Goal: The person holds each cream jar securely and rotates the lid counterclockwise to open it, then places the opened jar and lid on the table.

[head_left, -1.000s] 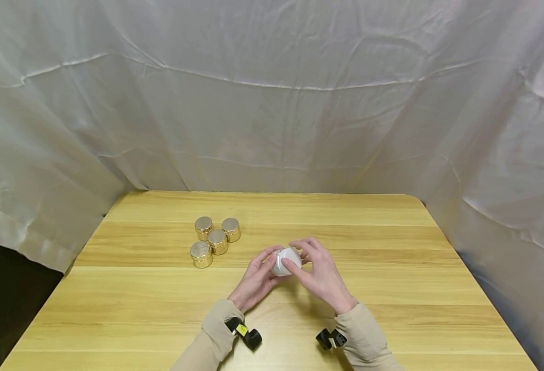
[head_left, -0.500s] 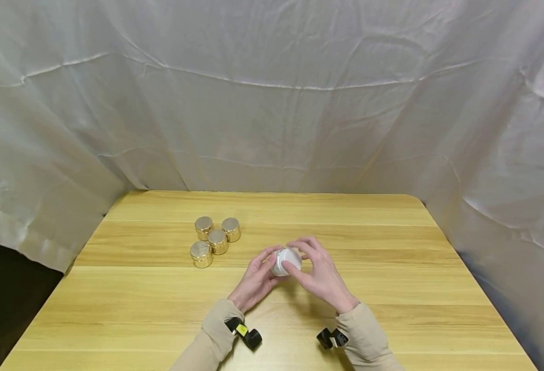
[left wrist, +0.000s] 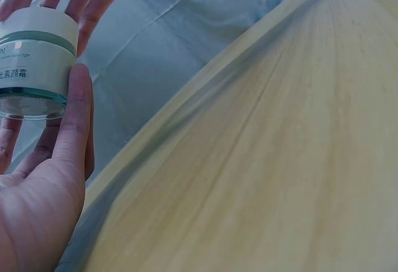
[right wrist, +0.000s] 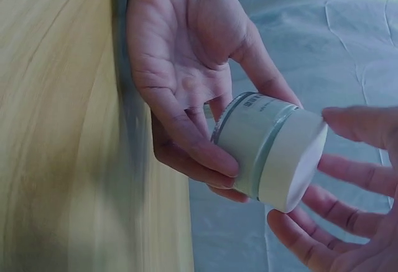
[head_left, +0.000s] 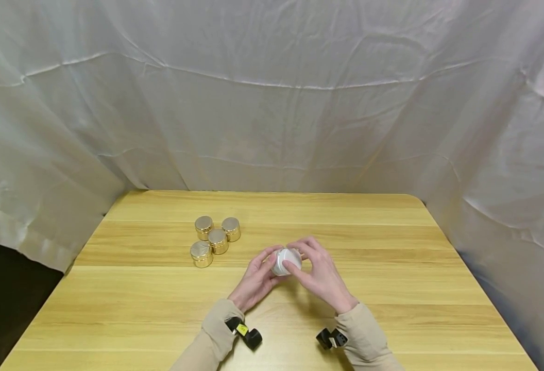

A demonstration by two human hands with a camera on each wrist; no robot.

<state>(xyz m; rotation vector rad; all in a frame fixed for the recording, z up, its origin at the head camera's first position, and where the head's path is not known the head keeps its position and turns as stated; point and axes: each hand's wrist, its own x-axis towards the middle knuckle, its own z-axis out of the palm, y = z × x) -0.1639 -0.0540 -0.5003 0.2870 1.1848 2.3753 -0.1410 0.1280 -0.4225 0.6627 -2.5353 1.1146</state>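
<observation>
A glass-bottomed cosmetic cream jar (head_left: 278, 267) with a white lid (right wrist: 292, 166) is held tilted above the front middle of the table. My left hand (head_left: 253, 282) grips the jar's body, thumb on one side and fingers on the other. In the left wrist view, dark printed lettering shows on the pale jar (left wrist: 37, 66). The lid faces my right hand (head_left: 322, 275), whose thumb and fingertips pinch its edge from opposite sides. Seen from the right wrist, the lid sits on the jar, and the right palm stands apart from the lid's flat top.
Several gold-lidded round jars (head_left: 218, 241) stand close together on the wooden table (head_left: 392, 278), left of and beyond the hands. A grey-white curtain (head_left: 272, 118) hangs behind the table and along both sides. Each sleeve carries a small black wrist camera (head_left: 244, 333).
The right hand's thumb and fingers have shifted slightly around the lid's edge. My left hand and the jar keep their place, and the gold-lidded jars have not moved.
</observation>
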